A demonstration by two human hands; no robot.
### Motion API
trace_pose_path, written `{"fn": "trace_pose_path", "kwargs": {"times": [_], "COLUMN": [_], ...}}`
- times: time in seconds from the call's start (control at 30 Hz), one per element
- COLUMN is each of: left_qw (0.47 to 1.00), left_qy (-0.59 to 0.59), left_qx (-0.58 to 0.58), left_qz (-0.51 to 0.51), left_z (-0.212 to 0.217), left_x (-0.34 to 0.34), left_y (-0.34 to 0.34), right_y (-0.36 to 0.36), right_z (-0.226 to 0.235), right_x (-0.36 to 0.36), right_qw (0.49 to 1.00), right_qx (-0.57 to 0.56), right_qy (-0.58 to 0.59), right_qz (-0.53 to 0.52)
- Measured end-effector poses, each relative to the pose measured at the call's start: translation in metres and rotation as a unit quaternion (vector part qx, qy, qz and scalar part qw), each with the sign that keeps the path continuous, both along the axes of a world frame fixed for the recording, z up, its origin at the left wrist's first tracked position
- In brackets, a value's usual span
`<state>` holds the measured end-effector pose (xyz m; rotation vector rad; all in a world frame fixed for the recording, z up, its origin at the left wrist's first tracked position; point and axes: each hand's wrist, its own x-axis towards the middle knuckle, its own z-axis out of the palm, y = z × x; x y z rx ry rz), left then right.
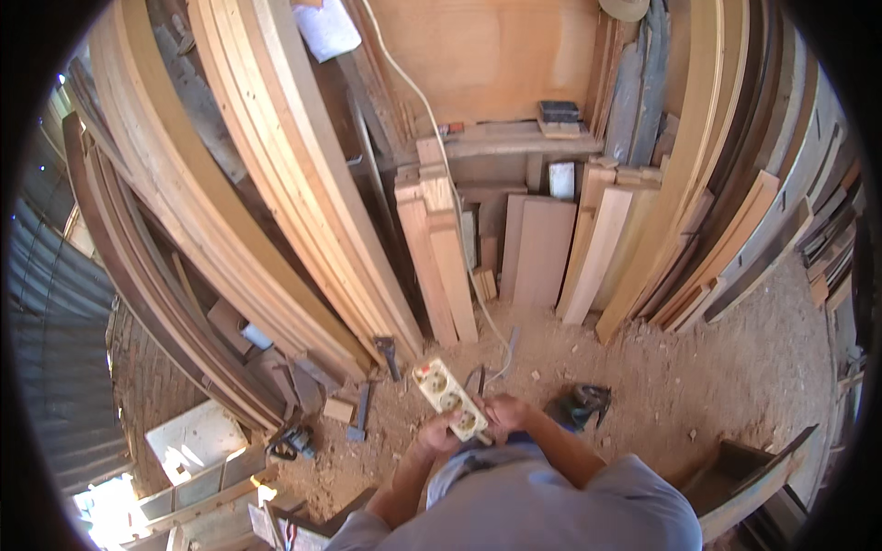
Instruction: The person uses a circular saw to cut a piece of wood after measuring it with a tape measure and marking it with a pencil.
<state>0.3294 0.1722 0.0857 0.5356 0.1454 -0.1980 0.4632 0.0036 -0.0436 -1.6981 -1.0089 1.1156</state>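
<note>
My left hand (439, 432) grips the near end of an off-white power strip (449, 402) with three round sockets and a small red switch at its far end. The strip lies tilted in front of my body. Close to the strip's right side, my right hand (504, 413) has its fingers curled closed; whatever is in them is too small to make out. A white cable (424, 98) hangs from above past the boards and curves down near the strip and my right hand.
Long timber planks (276, 156) lean on the left, more boards (698, 174) on the right. Short boards (542, 253) stand ahead beneath a shelf (514, 145). On the dusty floor (661, 395) lie a dark green power tool (583, 404), another tool (292, 444) and offcuts (339, 409).
</note>
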Motion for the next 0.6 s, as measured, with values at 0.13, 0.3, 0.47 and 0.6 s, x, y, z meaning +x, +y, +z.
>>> {"fn": "trace_pose_path", "kwargs": {"times": [0.13, 0.3, 0.47, 0.6], "left_qw": [0.998, 0.991, 0.975, 0.959], "left_qy": [-0.002, -0.046, -0.022, -0.013], "left_qx": [0.046, 0.074, 0.126, 0.154], "left_qz": [0.030, 0.098, 0.184, 0.239], "left_z": [0.047, 0.048, 0.059, 0.052], "left_x": [-0.019, -0.039, -0.073, -0.072], "left_y": [-0.004, 0.009, 0.040, 0.050], "right_y": [0.036, 0.035, 0.019, -0.046], "right_z": [0.067, 0.071, 0.098, 0.042], "right_x": [0.016, 0.070, 0.114, 0.167], "right_qw": [0.981, 0.709, 0.560, 0.667], "right_qx": [0.156, 0.227, 0.283, 0.289], "right_qy": [-0.075, 0.523, 0.558, 0.532], "right_qz": [-0.082, -0.415, -0.544, -0.434]}}
